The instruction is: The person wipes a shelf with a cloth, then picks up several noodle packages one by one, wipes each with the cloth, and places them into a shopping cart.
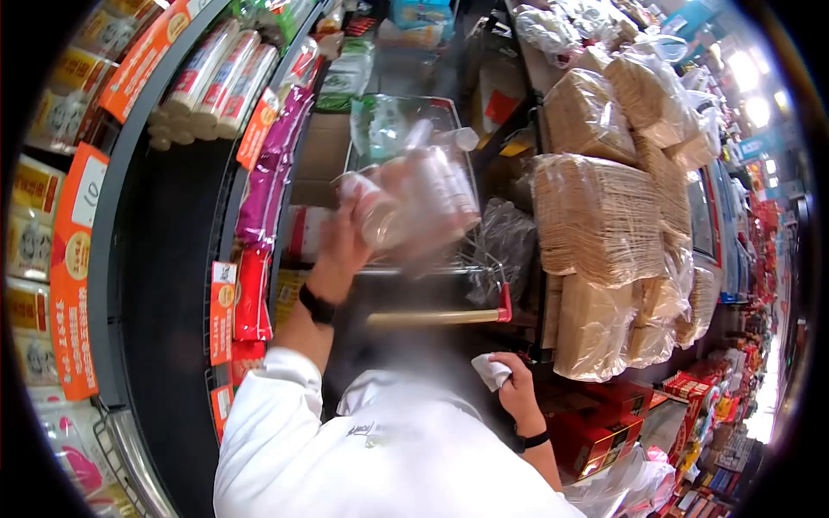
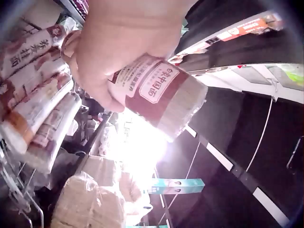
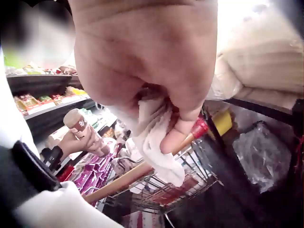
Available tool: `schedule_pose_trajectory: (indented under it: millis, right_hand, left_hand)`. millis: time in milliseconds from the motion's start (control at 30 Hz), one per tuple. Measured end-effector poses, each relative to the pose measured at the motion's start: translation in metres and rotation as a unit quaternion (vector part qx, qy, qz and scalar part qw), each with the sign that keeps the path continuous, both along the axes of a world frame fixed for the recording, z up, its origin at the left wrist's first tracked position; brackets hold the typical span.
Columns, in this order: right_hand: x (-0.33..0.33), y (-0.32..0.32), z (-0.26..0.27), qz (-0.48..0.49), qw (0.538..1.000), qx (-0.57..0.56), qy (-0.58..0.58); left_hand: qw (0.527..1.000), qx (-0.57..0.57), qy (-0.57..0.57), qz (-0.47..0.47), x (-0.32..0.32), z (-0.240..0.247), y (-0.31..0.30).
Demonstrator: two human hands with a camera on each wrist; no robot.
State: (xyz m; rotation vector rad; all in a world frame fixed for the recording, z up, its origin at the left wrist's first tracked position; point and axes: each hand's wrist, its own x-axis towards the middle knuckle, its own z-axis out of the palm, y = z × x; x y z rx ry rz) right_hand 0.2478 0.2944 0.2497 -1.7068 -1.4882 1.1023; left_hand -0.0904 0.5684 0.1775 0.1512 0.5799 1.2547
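Observation:
My left hand (image 1: 344, 249) grips a round pack of dried noodles (image 1: 376, 216) in clear wrap with a reddish printed label. The left wrist view shows its bare pale end (image 2: 184, 110) sticking out past the fingers. Beside that pack, several similar noodle packs (image 1: 442, 186) lie in the shopping cart, blurred in the head view. My right hand (image 1: 518, 390) hangs low behind the cart's handle (image 1: 432, 318). Its fingers and thumb pinch a crumpled white tissue or cloth (image 3: 159, 147).
On the left stands a shelf with orange price tags (image 1: 76, 268), upright noodle packs (image 1: 226, 82) and purple bags (image 1: 278, 168). Stacks of brown wrapped goods (image 1: 596, 216) fill the right side. Red boxes (image 1: 600, 423) sit low at the right.

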Motion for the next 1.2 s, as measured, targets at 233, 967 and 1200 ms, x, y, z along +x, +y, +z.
schedule_pose_trajectory:
  millis: [233, 967, 1200]
  right_hand:
    - [0.004, -0.031, 0.012, -0.122, 0.991, -0.002, -0.047]
    - [-0.003, 0.0, 0.022, -0.139, 0.986, 0.056, -0.071]
    - [-0.001, 0.047, 0.033, -0.091, 0.971, 0.017, 0.22]
  left_hand:
    - [0.96, -0.028, 0.278, 0.035, 0.041, 0.006, 0.125]
    - [0.69, 0.0, 0.701, -0.178, -0.036, -0.058, 0.151]
    - [0.965, 0.217, 0.083, -0.125, -0.022, 0.106, -0.035]
